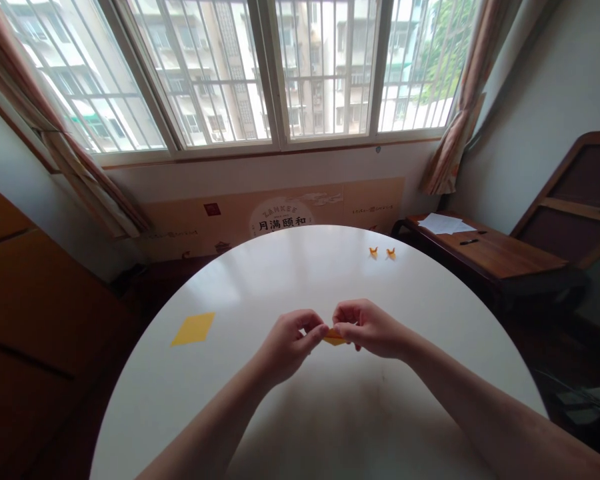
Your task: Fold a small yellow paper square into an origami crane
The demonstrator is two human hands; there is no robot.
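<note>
Head view shows two bare hands close together over a round white tabletop (145, 400), about halfway between its left and right edges. The left hand (294, 341) pinches the left end of a small piece of folded yellow paper (335, 340). Its thumb and pointing finger are pressed together at the tips. The right hand (373, 328) pinches the right end, with its thumb lying along the near side and its fingers curled behind. The two grips are near each other, so just a bit of the paper peeks out between them.

The paper's long way runs from side to side, from one hand to the other. A blunt point on its near side aims back at the person. A darker orange line runs along its upper part. The fingers hide both ends, so I cannot tell its whole shape. I also cannot tell if it touches the tabletop or is held a little above it.

A flat yellow sheet (194, 329) lies near the left edge of the tabletop. Two tiny orange folded shapes (373, 253) sit side by side, not touching, near the far edge, right of the middle. Past the right edge, a brown wooden bench (520, 256) holds white papers (445, 224) and a dark pen (469, 242).
</note>
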